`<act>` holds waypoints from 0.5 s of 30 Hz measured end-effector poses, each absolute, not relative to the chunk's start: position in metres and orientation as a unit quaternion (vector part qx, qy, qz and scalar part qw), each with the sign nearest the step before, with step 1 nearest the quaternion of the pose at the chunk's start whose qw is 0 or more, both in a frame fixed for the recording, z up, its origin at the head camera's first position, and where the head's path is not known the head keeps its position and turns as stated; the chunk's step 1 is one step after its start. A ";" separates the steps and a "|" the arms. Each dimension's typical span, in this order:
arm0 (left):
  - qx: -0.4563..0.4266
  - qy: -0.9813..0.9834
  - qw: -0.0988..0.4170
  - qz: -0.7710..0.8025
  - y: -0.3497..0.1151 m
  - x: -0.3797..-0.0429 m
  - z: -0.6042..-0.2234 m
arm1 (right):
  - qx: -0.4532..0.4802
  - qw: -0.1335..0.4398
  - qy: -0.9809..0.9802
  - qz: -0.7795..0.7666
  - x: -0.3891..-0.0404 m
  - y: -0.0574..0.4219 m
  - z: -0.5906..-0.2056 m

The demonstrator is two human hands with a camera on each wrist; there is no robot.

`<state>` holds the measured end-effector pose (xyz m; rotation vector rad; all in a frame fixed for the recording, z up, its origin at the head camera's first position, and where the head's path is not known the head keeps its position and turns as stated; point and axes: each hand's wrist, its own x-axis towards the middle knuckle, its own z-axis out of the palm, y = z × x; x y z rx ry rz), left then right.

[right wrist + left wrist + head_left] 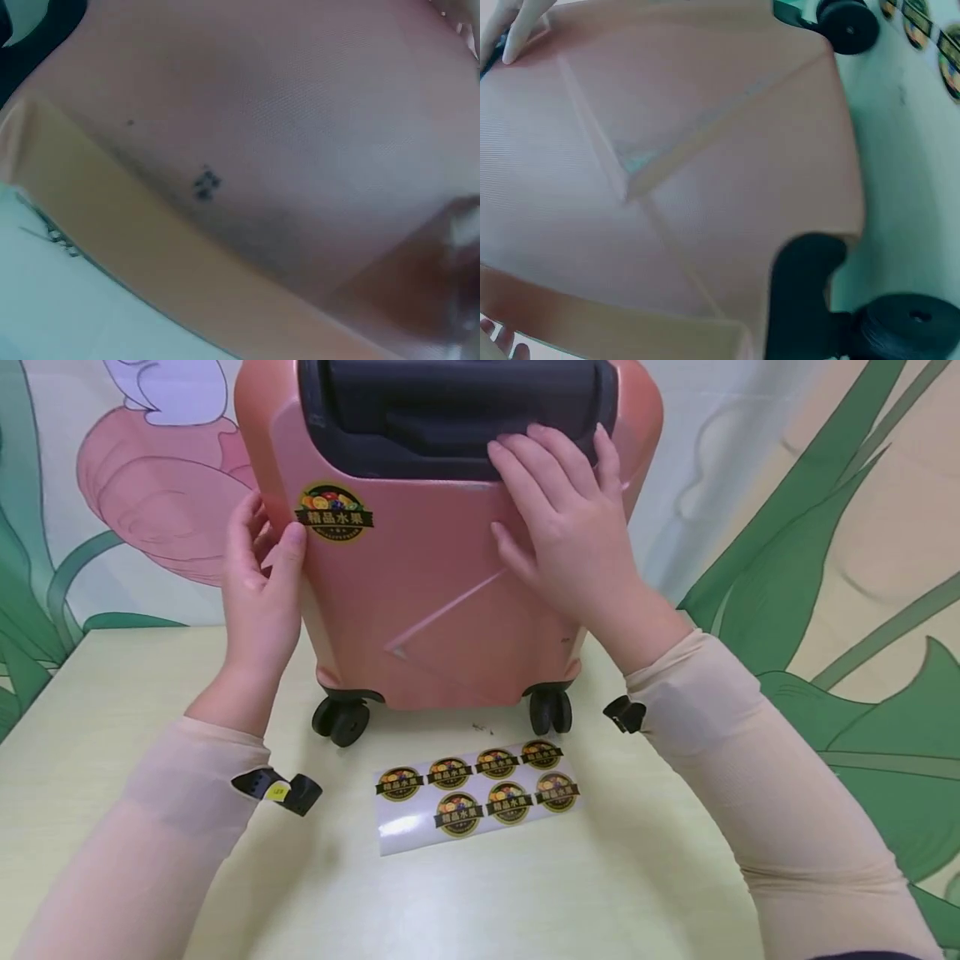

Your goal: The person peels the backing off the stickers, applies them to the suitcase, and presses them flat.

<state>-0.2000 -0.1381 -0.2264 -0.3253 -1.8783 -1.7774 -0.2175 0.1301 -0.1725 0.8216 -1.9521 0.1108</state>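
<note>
A pink hard-shell suitcase (pixel 435 560) stands upright on its black wheels. Near its upper left corner is a round fruit sticker (pixel 333 512) with a black banner. My left hand (pixel 262 585) grips the suitcase's left edge, thumb at the front beside the sticker and fingers bent along the side. Spread over the upper right of the front, the right hand (pixel 570 518) rests with its fingertips on the black recessed handle panel (pixel 442 460). In the left wrist view, the front panel (pixel 705 150) shows a raised angled line.
On the table (pixel 487 902) in front of the suitcase lies a white sheet (pixel 405 831) with several matching stickers and a bare spot at its lower left. Small dark specks (pixel 482 727) lie between sheet and suitcase. A painted wall (pixel 847 568) rises close behind.
</note>
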 end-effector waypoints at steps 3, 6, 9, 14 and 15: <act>-0.127 -0.744 0.300 -0.584 -0.144 -0.200 -0.233 | 0.321 0.468 -0.823 0.021 -0.217 0.124 -0.177; -0.156 -0.808 0.375 -0.427 -0.150 -0.201 -0.242 | 0.301 0.460 -0.835 0.021 -0.216 0.117 -0.182; -0.206 -0.835 0.439 -0.259 -0.151 -0.201 -0.248 | 0.291 0.465 -0.835 0.036 -0.215 0.113 -0.185; -0.234 -0.842 0.465 -0.143 -0.149 -0.203 -0.253 | 0.281 0.472 -0.834 0.055 -0.216 0.110 -0.186; -0.229 -0.842 0.469 -0.135 -0.149 -0.204 -0.254 | 0.278 0.473 -0.834 0.054 -0.216 0.109 -0.186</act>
